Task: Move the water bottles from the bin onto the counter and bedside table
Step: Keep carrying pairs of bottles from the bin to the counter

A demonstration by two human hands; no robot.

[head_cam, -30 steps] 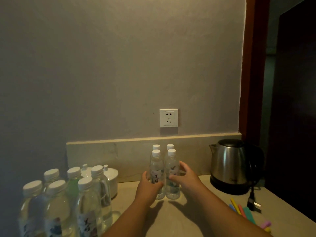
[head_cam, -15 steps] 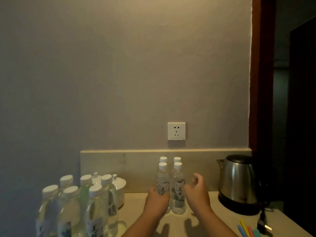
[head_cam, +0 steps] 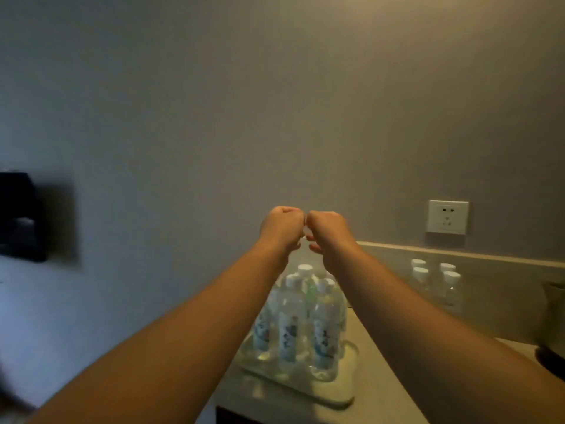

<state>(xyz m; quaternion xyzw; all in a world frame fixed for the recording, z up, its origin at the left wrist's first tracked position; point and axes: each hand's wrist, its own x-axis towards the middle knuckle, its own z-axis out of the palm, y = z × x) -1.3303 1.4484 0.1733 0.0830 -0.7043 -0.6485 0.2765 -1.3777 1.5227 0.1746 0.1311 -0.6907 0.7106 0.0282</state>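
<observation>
Both arms are stretched out over the pale stone-look surface (head_cam: 376,390), bare forearms, no sleeves. The left hand (head_cam: 282,226) and right hand (head_cam: 328,229) are up in the air with knuckles nearly touching, fingers curled in like fists, and as far as I can see neither is holding anything. It's blurry right between them though, so can't swear to it.

Under the wrists there's a cluster of clear plastic water bottles with white screw caps and printed labels (head_cam: 295,319), standing upright and packed tight together in a shallow, pale, rounded-corner tray (head_cam: 345,393). Off to the right, against the low beige backsplash (head_cam: 495,270), four more small clear bottles with white caps (head_cam: 434,283) sit in a neat two-by-two square, well apart from the tray bunch.

White square wall socket (head_cam: 448,217) above them on the matte grey wall. The dark rounded thing at the far right edge (head_cam: 553,325) is too cut off to identify.
</observation>
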